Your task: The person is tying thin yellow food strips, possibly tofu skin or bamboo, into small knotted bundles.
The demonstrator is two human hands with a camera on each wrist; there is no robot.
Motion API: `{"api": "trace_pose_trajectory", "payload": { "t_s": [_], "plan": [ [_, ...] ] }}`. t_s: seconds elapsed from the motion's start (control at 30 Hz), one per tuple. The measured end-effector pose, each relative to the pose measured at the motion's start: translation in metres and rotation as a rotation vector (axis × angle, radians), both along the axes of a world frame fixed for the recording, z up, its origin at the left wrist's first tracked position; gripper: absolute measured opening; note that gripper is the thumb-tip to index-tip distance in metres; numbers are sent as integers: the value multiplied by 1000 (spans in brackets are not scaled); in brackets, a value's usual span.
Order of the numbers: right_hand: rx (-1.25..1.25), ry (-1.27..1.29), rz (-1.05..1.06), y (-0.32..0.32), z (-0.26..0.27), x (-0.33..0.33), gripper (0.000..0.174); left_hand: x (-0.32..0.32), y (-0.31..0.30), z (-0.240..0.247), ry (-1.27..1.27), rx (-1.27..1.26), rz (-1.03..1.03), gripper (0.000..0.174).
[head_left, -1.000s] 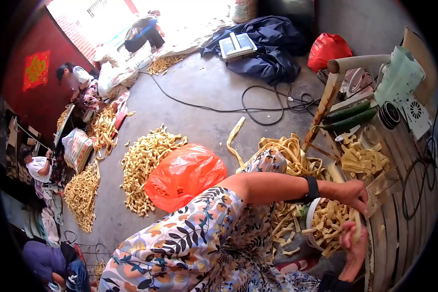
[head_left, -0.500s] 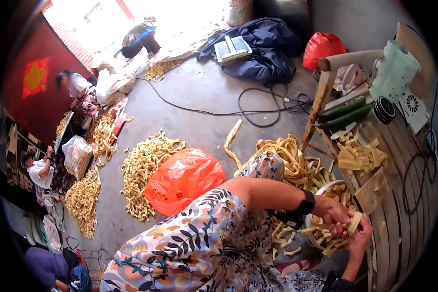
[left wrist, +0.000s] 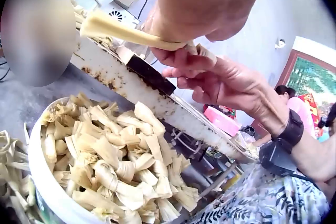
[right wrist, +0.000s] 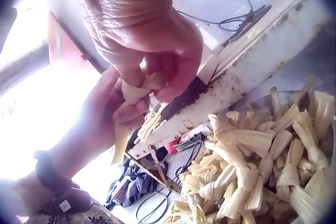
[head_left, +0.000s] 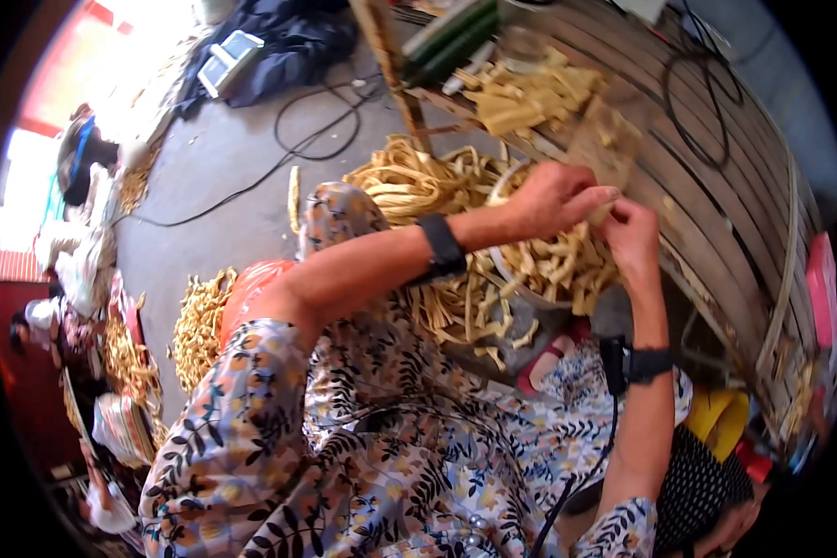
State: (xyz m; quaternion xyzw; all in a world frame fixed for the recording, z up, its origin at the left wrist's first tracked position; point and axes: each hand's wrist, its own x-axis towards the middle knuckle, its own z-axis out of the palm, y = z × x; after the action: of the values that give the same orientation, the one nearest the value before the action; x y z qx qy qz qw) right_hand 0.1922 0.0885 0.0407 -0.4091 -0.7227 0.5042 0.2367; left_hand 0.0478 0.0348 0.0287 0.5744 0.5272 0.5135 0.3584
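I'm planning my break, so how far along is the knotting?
Plenty looks done: knotted pieces fill the bucket. In hand, a strip is looped between the left hand and right hand, the knot apparently unfinished. Remaining: long, loose strips piled beside the bucket; I can't count them.

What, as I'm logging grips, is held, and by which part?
A pale strip, pinched at its looped part by left hand and right hand; one end free.

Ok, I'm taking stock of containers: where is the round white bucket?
The bucket stands at lower left in the left wrist view, beside the rust-spotted white rail, holding knotted pale-yellow strips.
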Motion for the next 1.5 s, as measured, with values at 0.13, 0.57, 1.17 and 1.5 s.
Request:
{"api": "trace_pose_trajectory", "payload": {
  "t_s": [0.13, 0.57, 1.17, 1.5],
  "plan": [
    [300, 72, -38, -3, -26, -2, 16, 5, 0, -10, 382, 77, 21, 32],
    [-244, 641, -401, 15, -6, 17, 9, 1, -4, -6, -510, -421, -182, 25],
    [-480, 543, -90, 0, -5, 10, 11, -17, -7, 1, -408, -445, -371, 22],
    [-523, 487, -56, 3, -5, 17, 11, -24, -11, -3, -703, -561, -532, 21]
  ]
}}
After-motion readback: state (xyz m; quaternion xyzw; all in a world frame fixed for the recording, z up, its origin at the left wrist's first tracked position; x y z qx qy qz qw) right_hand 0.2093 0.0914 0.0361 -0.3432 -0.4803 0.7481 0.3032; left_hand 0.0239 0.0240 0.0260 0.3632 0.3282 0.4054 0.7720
